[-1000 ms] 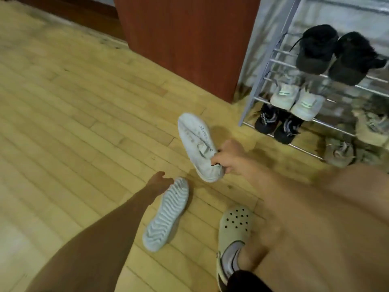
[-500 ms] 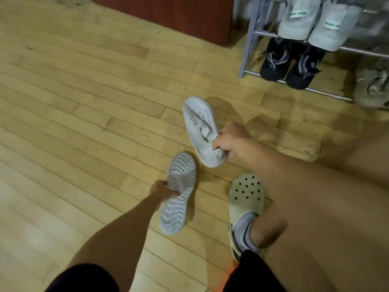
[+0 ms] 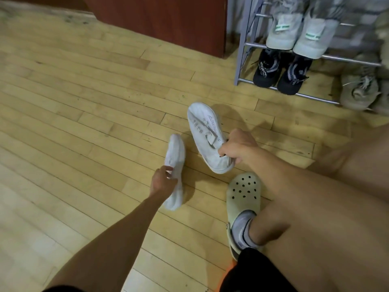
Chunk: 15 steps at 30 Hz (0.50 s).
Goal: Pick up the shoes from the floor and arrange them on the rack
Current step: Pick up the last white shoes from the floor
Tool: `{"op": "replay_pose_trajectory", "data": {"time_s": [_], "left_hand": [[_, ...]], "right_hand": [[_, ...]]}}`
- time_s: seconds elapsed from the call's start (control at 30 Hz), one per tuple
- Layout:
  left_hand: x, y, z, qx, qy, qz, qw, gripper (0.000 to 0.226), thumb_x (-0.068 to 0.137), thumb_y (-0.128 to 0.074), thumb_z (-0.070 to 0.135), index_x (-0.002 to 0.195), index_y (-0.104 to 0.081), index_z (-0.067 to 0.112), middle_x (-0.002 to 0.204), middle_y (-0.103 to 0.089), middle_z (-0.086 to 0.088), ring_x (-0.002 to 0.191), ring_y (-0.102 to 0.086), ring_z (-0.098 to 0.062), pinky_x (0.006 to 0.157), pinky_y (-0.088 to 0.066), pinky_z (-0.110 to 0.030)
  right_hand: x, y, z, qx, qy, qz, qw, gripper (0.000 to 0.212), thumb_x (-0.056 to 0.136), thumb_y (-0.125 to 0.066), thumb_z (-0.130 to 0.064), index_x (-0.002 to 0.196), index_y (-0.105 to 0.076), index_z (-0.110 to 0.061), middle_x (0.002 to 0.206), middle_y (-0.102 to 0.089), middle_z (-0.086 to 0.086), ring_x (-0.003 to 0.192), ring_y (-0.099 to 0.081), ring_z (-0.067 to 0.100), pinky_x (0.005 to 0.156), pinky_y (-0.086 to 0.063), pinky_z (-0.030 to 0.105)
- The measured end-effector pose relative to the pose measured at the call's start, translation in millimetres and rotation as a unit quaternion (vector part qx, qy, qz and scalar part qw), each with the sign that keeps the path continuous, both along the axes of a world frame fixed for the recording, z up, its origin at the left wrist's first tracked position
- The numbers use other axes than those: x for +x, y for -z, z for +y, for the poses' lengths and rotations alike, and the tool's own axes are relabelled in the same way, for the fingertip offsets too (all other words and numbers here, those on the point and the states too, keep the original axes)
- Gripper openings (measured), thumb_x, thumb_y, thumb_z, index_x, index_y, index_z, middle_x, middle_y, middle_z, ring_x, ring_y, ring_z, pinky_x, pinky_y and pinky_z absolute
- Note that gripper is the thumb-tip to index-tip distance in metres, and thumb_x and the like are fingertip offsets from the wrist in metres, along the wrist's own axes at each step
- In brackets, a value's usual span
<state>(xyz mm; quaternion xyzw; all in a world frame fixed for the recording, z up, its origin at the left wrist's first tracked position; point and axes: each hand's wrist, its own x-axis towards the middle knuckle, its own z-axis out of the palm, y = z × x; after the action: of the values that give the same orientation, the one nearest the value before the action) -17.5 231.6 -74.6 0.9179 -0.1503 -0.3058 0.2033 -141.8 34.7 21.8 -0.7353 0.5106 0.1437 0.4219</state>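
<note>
Domestic setting, most likely a hallway or entry corner of a home, marked by a slim metal shoe rack (image 3: 242, 55) against a pale wall (image 3: 233, 17). On the rack's rails, worn everyday footwear in pairs: pale sneakers (image 3: 280, 32) with green tabs, black lace-up trainers (image 3: 266, 69) one tier below, scuffed beige shoes (image 3: 357, 93) at the rack's right end. Left of the rack, the side of a reddish-brown wooden cabinet (image 3: 168, 22). In front of the rack, marked, narrow blond floorboards (image 3: 84, 102), white shoes (image 3: 205, 131) and a perforated clog (image 3: 244, 192) on a socked foot.
</note>
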Motion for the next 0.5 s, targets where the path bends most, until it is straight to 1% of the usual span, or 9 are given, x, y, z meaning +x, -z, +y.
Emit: {"op": "replay_pose_trajectory", "data": {"time_s": [0.07, 0.13, 0.17, 0.2, 0.23, 0.3, 0.33, 0.4, 0.5], "left_hand": [[-0.7, 0.8, 5.8, -0.026, 0.002, 0.074, 0.997, 0.043, 0.084, -0.064, 0.012, 0.126, -0.056, 0.018, 0.112, -0.061, 0.000, 0.092, -0.058, -0.017, 0.065, -0.045, -0.021], [-1.8, 3.2, 14.1, -0.033, -0.003, 0.065, 0.997, 0.050, 0.084, -0.066, 0.012, 0.132, -0.052, 0.014, 0.118, -0.059, -0.004, 0.101, -0.057, -0.019, 0.072, -0.044, -0.022], [-2.2, 5.0, 19.0, -0.020, -0.008, 0.056, 0.998, 0.056, 0.084, -0.068, 0.016, 0.135, -0.048, 0.013, 0.126, -0.055, -0.007, 0.105, -0.055, -0.020, 0.077, -0.044, -0.026], [-2.9, 7.4, 23.4, 0.003, -0.016, 0.057, 0.998, 0.063, 0.083, -0.070, 0.022, 0.139, -0.042, 0.013, 0.134, -0.050, -0.009, 0.110, -0.053, -0.021, 0.082, -0.044, -0.029], [-3.7, 10.7, 27.4, 0.028, -0.027, 0.076, 0.996, 0.070, 0.082, -0.071, 0.028, 0.143, -0.038, 0.014, 0.140, -0.044, -0.011, 0.117, -0.051, -0.024, 0.087, -0.044, -0.032], [-7.7, 16.6, 30.9, 0.047, -0.065, 0.152, 0.985, 0.080, 0.080, -0.072, 0.037, 0.146, -0.031, 0.014, 0.145, -0.039, -0.010, 0.125, -0.047, -0.028, 0.094, -0.043, -0.036], [-11.2, 18.5, 29.3, 0.044, -0.086, 0.192, 0.977, 0.082, 0.080, -0.072, 0.039, 0.146, -0.030, 0.014, 0.143, -0.041, -0.010, 0.123, -0.048, -0.029, 0.093, -0.043, -0.037], [-19.1, 22.7, 22.3, 0.036, -0.118, 0.245, 0.962, 0.079, 0.081, -0.071, 0.038, 0.144, -0.031, 0.013, 0.133, -0.047, -0.007, 0.111, -0.049, -0.026, 0.083, -0.043, -0.036], [-25.0, 31.1, 11.3, 0.039, -0.164, 0.231, 0.958, 0.070, 0.082, -0.068, 0.033, 0.139, -0.036, 0.009, 0.132, -0.047, -0.010, 0.100, -0.049, -0.024, 0.065, -0.046, -0.032]], "right_hand": [[-4.8, -4.1, -0.7, -0.005, -0.010, 0.013, 1.000, 0.017, 0.077, -0.073, -0.015, 0.089, -0.063, -0.007, 0.090, -0.068, 0.010, 0.075, -0.066, 0.027, 0.062, -0.055, 0.027], [-8.7, -6.3, -1.9, -0.010, -0.015, 0.022, 1.000, 0.017, 0.076, -0.071, -0.013, 0.090, -0.064, -0.007, 0.086, -0.067, 0.009, 0.069, -0.064, 0.026, 0.053, -0.049, 0.023], [-10.6, -6.1, -2.3, -0.011, -0.016, 0.025, 1.000, 0.018, 0.076, -0.071, -0.012, 0.092, -0.064, -0.006, 0.086, -0.068, 0.009, 0.069, -0.064, 0.026, 0.053, -0.050, 0.023], [-12.4, -5.0, -2.4, -0.010, -0.016, 0.026, 0.999, 0.020, 0.076, -0.071, -0.012, 0.094, -0.065, -0.006, 0.088, -0.069, 0.010, 0.071, -0.065, 0.027, 0.058, -0.054, 0.026], [-13.6, -3.5, -2.4, -0.008, -0.016, 0.025, 1.000, 0.022, 0.076, -0.071, -0.011, 0.096, -0.065, -0.005, 0.091, -0.070, 0.011, 0.074, -0.067, 0.028, 0.065, -0.058, 0.030], [-15.2, -0.3, -2.9, -0.004, -0.015, 0.023, 1.000, 0.025, 0.075, -0.071, -0.010, 0.099, -0.065, -0.004, 0.096, -0.071, 0.012, 0.080, -0.070, 0.029, 0.076, -0.060, 0.035], [-15.7, 1.2, -3.5, -0.003, -0.015, 0.024, 1.000, 0.026, 0.075, -0.071, -0.011, 0.100, -0.065, -0.005, 0.096, -0.071, 0.012, 0.079, -0.069, 0.029, 0.076, -0.060, 0.034], [-16.7, 3.4, -5.0, -0.003, -0.014, 0.028, 0.999, 0.028, 0.074, -0.072, -0.012, 0.100, -0.065, -0.006, 0.097, -0.071, 0.011, 0.074, -0.066, 0.028, 0.074, -0.059, 0.032], [-17.8, 5.4, -7.1, -0.001, -0.012, 0.033, 0.999, 0.028, 0.074, -0.073, -0.013, 0.100, -0.065, -0.005, 0.097, -0.071, 0.012, 0.072, -0.064, 0.028, 0.073, -0.058, 0.030]]}}
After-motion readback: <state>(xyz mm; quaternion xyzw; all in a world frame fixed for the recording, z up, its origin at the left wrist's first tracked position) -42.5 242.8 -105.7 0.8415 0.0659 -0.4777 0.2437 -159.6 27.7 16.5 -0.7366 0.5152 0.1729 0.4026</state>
